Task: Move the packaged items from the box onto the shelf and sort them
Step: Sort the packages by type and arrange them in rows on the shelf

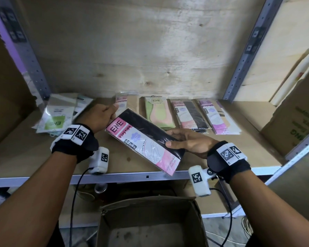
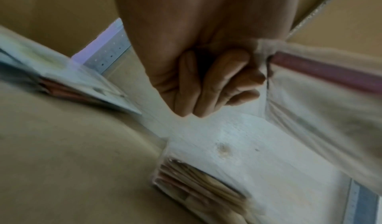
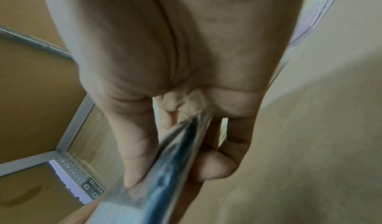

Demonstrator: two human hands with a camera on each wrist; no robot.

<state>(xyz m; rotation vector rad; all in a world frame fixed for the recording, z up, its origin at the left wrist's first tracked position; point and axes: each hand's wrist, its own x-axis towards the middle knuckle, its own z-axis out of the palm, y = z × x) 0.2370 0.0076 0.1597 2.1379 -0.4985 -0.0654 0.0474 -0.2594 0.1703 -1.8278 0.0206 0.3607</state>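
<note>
- The right hand holds a pink-and-black stocking packet above the front of the shelf — thumb on top, fingers underneath, pinching its right edge. The packet is tilted, its pink label end toward the left hand.
- The left hand is curled and pinches a pale packet by its top corner, seen in the left wrist view; in the head view that packet is mostly hidden behind the hand and the stocking packet.
- Along the back of the shelf lie a row of packets: a green one, a pink-and-black one and a purple one, side by side.
- A loose pile of green-and-white packets sits at the left of the shelf.
- The cardboard box stands open below the shelf edge — no packets show in the part of its inside that is in view.
</note>
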